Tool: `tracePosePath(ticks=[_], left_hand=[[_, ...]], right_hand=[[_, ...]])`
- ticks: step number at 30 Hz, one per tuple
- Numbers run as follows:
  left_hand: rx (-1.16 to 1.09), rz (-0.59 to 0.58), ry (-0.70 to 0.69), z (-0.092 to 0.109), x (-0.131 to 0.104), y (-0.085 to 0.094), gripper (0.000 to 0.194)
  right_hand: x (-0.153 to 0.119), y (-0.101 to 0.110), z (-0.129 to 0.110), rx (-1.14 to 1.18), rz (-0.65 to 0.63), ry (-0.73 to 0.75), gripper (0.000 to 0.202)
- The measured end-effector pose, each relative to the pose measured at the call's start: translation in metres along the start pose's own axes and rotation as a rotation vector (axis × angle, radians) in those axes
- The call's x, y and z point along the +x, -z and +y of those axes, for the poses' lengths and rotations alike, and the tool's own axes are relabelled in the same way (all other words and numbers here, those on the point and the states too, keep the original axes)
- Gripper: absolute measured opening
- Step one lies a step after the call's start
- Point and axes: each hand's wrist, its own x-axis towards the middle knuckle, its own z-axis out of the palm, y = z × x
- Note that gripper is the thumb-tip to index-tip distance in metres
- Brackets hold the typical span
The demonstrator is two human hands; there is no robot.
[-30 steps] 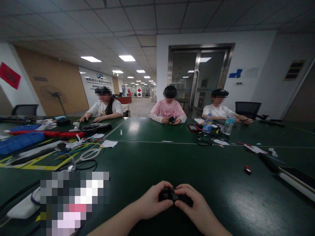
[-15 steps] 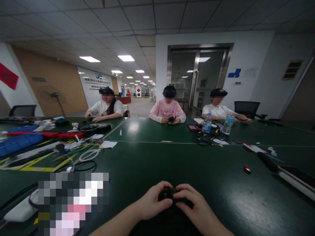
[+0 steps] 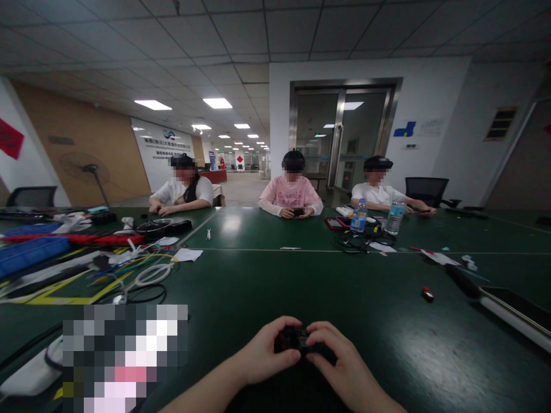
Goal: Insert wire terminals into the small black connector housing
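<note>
Both of my hands meet low in the middle of the view, just above the dark green table (image 3: 241,287). Between them is a small dark object (image 3: 295,339), black with some clear or shiny parts; its kind cannot be made out. My left hand (image 3: 269,353) curls its thumb and fingers around the left side of it. My right hand (image 3: 338,358) grips the right side, thumb below and fingertips above. The fingers hide much of the object.
Left lie cables (image 3: 152,275), a blue tray (image 3: 34,255) and a white power strip (image 3: 32,367). A small red item (image 3: 427,294) and a phone-like slab (image 3: 514,315) lie right. Water bottles (image 3: 359,215) stand farther back. Three people in headsets sit across, one in a pink shirt (image 3: 293,192).
My view has turned slightly, so the surroundings sit a little further left. Both hands stay on the dark object, which looks slightly tilted, showing more of its shiny part.
</note>
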Motion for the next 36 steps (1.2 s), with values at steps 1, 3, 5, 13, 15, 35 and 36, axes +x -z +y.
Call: tracePosePath(ticks=[1,3,5,13,15,35,36], left_hand=[[0.004,0.003,-0.002,0.000,0.000,0.000,0.046],[0.030,0.015,-0.012,-0.001,0.001,0.000,0.046],[0.057,0.024,-0.025,-0.002,0.001,0.000,0.044],[0.027,0.018,-0.018,0.004,0.001,0.000,0.039],[0.032,0.014,-0.021,0.002,0.001,0.000,0.038],[-0.003,0.032,-0.240,-0.015,0.004,-0.002,0.015],[-0.001,0.033,-0.237,-0.016,0.004,-0.002,0.015]], right_hand=[[0.000,0.000,0.000,-0.001,0.000,0.003,0.014],[0.000,0.000,0.001,0.002,0.004,0.007,0.014],[0.001,0.000,0.002,0.008,0.010,0.005,0.015],[0.001,0.002,-0.001,0.013,-0.009,-0.013,0.020],[0.000,0.002,-0.001,0.011,-0.002,-0.011,0.020],[-0.001,-0.001,0.004,-0.006,0.035,0.005,0.015],[-0.001,-0.001,0.005,-0.007,0.035,-0.001,0.016]])
